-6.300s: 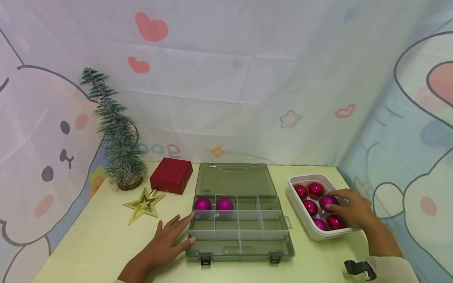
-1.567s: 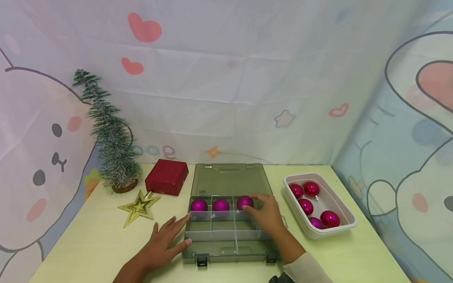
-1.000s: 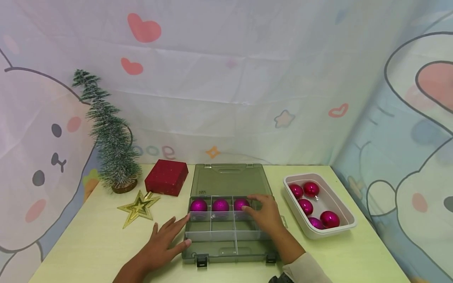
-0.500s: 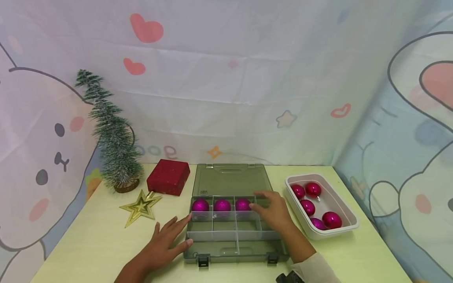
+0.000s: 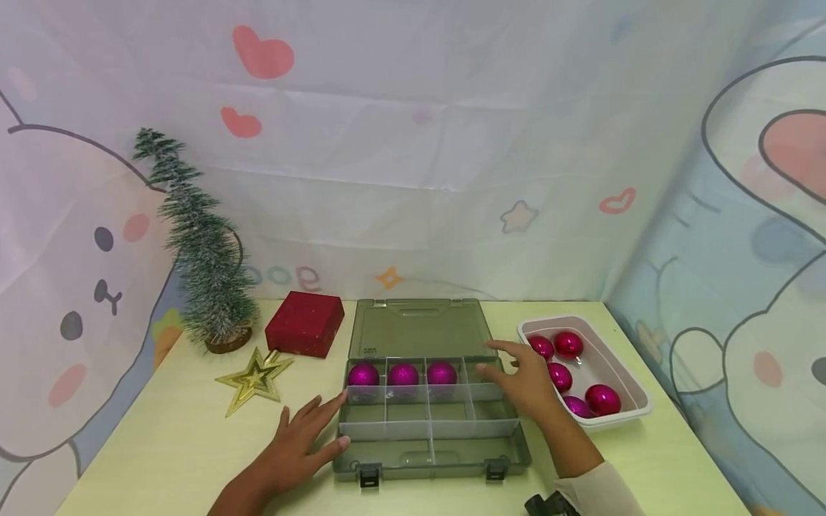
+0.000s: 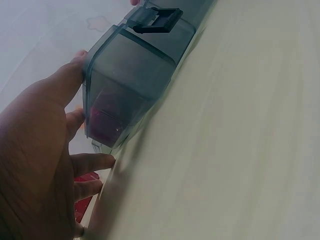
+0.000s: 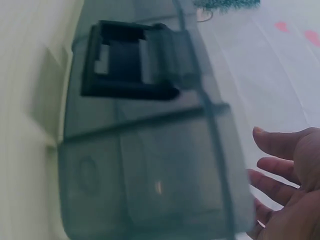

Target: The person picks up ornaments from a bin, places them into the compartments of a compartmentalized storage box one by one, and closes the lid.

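A green see-through compartment box (image 5: pixel 474 453) lies with its lid (image 5: pixel 419 330) folded back. Three purple glitter baubles (image 5: pixel 403 373) fill the first three back-row compartments from the left, one in each. My left hand (image 5: pixel 290 448) rests against the box's left side, thumb and fingers spread; in the left wrist view its fingertips meet the box wall (image 6: pixel 135 60). My right hand (image 5: pixel 529 383) hovers over the box's back right corner, holding nothing. Its fingers (image 7: pixel 275 187) are loosely parted beside the box in the right wrist view.
Right of the box stands a white tub (image 5: pixel 606 344) holding several shiny pink-red baubles (image 5: pixel 603 400) and a purple one (image 5: pixel 577 407). At left are a gold star (image 5: pixel 255 378), a red box (image 5: pixel 305 324) and a small Christmas tree (image 5: pixel 209 258). A printed cloth hangs behind.
My right hand took a purple bauble from the tub, set it in the third back compartment and let go. It has since drawn away to the right. My left hand has stayed put.
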Tool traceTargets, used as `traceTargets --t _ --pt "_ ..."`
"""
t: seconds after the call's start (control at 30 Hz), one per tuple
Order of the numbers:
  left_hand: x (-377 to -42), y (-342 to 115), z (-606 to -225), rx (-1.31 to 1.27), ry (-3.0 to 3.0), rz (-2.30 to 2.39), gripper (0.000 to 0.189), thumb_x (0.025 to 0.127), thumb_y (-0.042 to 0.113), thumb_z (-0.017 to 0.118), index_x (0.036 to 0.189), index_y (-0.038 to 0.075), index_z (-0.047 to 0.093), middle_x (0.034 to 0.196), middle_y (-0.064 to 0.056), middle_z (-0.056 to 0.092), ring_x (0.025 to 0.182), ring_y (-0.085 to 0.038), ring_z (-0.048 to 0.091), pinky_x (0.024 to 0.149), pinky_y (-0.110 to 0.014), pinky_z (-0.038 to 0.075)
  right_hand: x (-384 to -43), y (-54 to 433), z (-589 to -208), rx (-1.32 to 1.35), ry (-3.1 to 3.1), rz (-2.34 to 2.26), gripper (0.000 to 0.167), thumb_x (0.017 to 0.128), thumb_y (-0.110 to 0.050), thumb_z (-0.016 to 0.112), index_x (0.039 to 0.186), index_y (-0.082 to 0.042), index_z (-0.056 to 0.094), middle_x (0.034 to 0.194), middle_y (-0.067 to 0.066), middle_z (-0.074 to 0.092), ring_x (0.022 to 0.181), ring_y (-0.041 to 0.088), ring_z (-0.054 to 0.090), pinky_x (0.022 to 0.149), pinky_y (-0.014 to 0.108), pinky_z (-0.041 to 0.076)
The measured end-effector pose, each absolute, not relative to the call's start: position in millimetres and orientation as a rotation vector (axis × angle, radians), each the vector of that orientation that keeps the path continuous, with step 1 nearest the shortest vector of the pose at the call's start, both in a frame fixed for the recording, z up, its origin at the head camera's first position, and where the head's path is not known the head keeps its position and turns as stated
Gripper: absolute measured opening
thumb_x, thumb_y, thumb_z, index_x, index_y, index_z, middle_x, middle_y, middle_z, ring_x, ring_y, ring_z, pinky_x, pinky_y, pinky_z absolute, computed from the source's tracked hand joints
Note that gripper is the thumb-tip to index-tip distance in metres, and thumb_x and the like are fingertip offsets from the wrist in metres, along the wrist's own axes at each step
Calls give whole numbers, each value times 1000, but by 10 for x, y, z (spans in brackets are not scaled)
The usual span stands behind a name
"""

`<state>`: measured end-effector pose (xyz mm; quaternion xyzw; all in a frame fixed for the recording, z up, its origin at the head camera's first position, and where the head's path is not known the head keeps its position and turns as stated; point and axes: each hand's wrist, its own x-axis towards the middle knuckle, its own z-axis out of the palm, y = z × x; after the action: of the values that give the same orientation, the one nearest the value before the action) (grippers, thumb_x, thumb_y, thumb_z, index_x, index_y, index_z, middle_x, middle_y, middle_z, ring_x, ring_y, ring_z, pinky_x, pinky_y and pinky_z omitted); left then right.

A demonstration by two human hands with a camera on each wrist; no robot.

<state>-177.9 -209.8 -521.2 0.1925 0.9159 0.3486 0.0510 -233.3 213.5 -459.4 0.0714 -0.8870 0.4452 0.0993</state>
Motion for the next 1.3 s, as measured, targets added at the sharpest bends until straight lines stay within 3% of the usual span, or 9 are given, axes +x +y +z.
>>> traceTargets --t 0.2,0.33,0.47,0.6,0.67,0.73,1.0,1.2,1.3 --pt "-1778 -2100 -5215 577 2772 1078 74 109 52 62 174 34 32 177 -6 41 166 -53 24 117 -92 -6 -2306 2303 -4546 206 -2632 1318 54 96 -27 87 145 -11 71 158 22 61 134 58 63 109 68 56" --pt "-1783 -2105 -5210 564 2766 1070 74 109 53 61 174 36 31 177 -6 40 167 -52 23 119 -91 -8 -2294 2456 -4504 266 -2609 1266 55 96 -27 87 145 -11 70 158 20 62 131 48 66 108 63 57" --pt "-1788 -2102 -5201 563 2760 1073 75 108 53 61 174 34 31 177 -7 40 167 -53 22 119 -91 -8 -2291 2644 -4474 338 -2582 1218 52 96 -22 86 144 -8 71 153 18 67 132 39 65 108 50 58" --pt "-1781 -2101 -5198 566 2761 1071 75 108 52 62 174 32 32 177 -9 41 166 -54 23 118 -92 -7 -2258 2842 -4464 332 -2611 1198 51 98 -21 85 144 -6 71 145 19 70 123 40 67 96 31 61" --pt "-1781 -2103 -5204 566 2764 1067 75 108 52 62 174 32 32 177 -9 41 166 -54 23 118 -92 -6 -2236 2939 -4458 314 -2634 1216 51 98 -22 84 145 -5 70 143 21 68 116 42 68 84 24 61" --pt "-1782 -2100 -5210 561 2765 1066 75 108 53 62 174 33 32 177 -8 41 167 -53 23 119 -91 -7 -2214 3032 -4450 295 -2663 1190 50 99 -23 83 144 -5 70 142 22 68 115 43 69 81 21 59" --pt "-1792 -2093 -5215 554 2777 1055 75 108 54 62 174 34 31 177 -8 41 167 -52 23 120 -90 -7 -2179 3397 -4464 285 -2731 1198 48 100 -26 82 143 -6 71 147 26 66 118 44 68 87 31 61" --pt "-1790 -2096 -5217 552 2768 1056 75 108 53 62 174 34 31 177 -9 41 167 -53 23 119 -90 -7 -2216 3637 -4517 409 -2754 1129 38 101 -25 80 137 -13 76 143 16 72 123 12 66 97 36 60" --pt "-1790 -2102 -5221 549 2768 1046 75 108 53 61 174 34 31 177 -8 40 167 -52 23 119 -91 -7 -2240 3727 -4507 443 -2767 1150 34 101 -23 79 134 -13 77 142 16 72 126 17 67 98 36 60"
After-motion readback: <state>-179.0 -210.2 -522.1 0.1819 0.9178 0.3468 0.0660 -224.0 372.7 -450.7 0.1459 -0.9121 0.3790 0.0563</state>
